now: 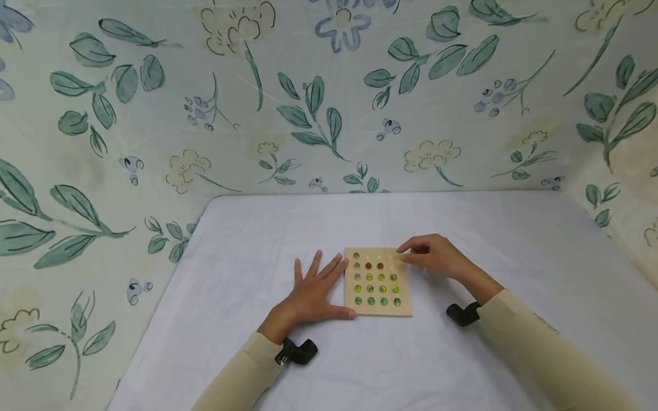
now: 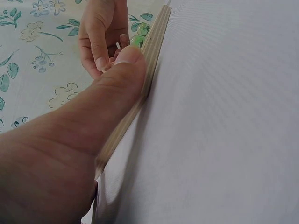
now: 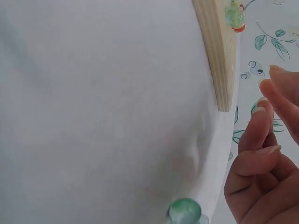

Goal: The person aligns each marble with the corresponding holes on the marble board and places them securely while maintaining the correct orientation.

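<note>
A pale wooden board (image 1: pixel 381 311) with rows of glass marbles lies on the white cloth. Green and yellow-green marbles (image 1: pixel 382 289) fill its nearer rows; two red marbles (image 1: pixel 368 266) and several clear ones (image 1: pixel 357 266) sit farther back. My left hand (image 1: pixel 311 298) lies spread along the board's left side, fingertips at the left edge and thumb at the near corner. At the far right corner is my right hand (image 1: pixel 436 256), its fingers bent. Whether they hold a marble is hidden. In the right wrist view, a green marble (image 3: pixel 185 211) shows at the bottom, apart from the board.
White cloth (image 1: pixel 247 257) covers the table around the board. Behind and at both sides rises a backdrop (image 1: pixel 319 114) printed with leaves and flowers. Each wrist wears a black camera (image 1: pixel 300 352), and both sleeves are beige.
</note>
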### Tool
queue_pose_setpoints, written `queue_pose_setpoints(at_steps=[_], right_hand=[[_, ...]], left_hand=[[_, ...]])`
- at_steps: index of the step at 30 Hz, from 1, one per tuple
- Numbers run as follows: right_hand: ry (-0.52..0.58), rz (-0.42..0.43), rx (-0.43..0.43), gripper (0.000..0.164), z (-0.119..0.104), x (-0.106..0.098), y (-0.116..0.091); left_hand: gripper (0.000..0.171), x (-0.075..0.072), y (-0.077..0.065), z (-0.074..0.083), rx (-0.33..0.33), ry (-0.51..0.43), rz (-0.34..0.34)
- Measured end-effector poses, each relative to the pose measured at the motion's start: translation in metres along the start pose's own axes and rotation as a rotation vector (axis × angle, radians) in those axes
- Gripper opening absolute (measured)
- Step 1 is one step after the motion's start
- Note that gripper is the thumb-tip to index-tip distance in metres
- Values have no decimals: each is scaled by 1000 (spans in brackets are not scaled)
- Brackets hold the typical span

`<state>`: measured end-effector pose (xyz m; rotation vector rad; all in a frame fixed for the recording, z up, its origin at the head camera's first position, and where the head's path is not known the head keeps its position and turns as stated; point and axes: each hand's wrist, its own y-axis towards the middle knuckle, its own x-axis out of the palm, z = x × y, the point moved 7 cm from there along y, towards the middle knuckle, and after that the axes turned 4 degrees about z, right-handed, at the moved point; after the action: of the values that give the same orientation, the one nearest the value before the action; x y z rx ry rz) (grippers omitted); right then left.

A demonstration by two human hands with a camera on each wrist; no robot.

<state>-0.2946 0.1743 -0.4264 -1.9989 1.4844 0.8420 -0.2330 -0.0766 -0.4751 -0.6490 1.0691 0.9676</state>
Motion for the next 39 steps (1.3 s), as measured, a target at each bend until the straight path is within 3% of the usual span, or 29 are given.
queue_pose_setpoints(at_steps=[24,31,39], right_hand=[[-76,117,87,24,48,-41,-11],[-66,148,46,25,68,-47,-9],[-61,124,136,29,71,-50,-15]], left_hand=[[113,-1,0,1,4,-9,10],[113,-4,0,2,4,-15,16],[113,-2,0,2,-2,-7,6]])
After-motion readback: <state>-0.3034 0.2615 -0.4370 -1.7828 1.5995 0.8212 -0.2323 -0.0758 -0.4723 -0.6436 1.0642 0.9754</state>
